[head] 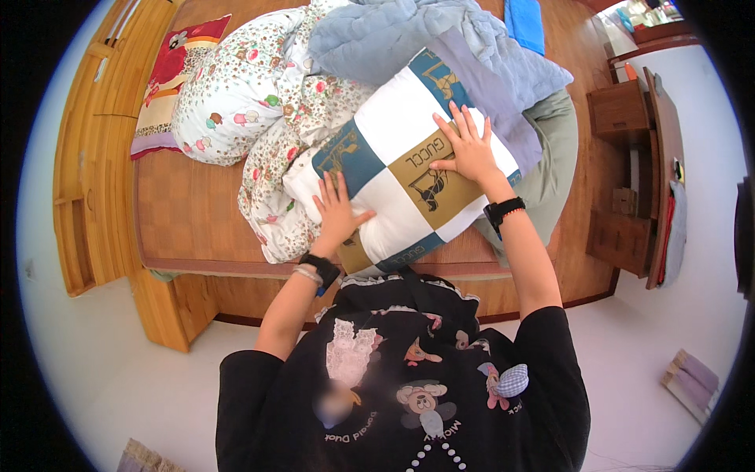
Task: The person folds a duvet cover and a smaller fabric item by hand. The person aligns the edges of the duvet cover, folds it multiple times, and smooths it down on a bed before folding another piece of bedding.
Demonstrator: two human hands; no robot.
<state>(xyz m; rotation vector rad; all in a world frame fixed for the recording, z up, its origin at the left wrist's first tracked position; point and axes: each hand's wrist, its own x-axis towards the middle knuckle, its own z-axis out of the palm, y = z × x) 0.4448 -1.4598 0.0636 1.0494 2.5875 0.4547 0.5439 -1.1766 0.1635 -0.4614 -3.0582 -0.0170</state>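
A pillow in a white, teal and olive checked case point(395, 206) lies tilted before me at the near edge of the bed. My left hand point(338, 213) rests flat on its left part, fingers spread. On the upper right part of the same pillow lies my right hand point(469, 147), its fingers also apart. Both hands press or touch the case without gripping it. A plain purple-grey cloth point(489, 94) shows along the pillow's far right side. Left of the pillow is a crumpled floral quilt point(236, 100).
A fluffy blue-grey blanket point(377, 41) is heaped beyond the pillow, near a folded bright blue cloth point(524, 25). Green fabric point(551, 153) hangs at the bed's right. A red patterned pillow point(171, 76) lies far left by the wooden headboard point(103, 153). A brown wooden desk point(622, 236) stands right.
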